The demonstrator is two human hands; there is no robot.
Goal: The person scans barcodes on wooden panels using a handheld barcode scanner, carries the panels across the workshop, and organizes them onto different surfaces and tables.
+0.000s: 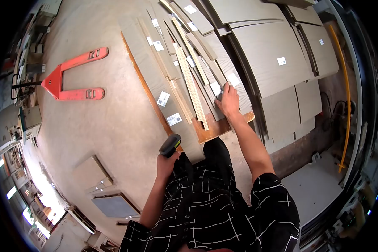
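Grey laminated wood panels (185,80) with white labels lie stacked on a brown board; the right hand (228,101) presses flat on them, fingers spread. Left hand (166,161) grips a black handheld scanner (170,145) near the stack's end. An orange pallet jack (73,77) stands well apart on the concrete floor (109,126).

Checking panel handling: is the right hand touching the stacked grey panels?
Touching. The head view shows the right hand pressed flat on the stacked grey panels, fingers spread beside a white label.

Red pallet jack (73,75) on floor, yellow hose (346,92) beside
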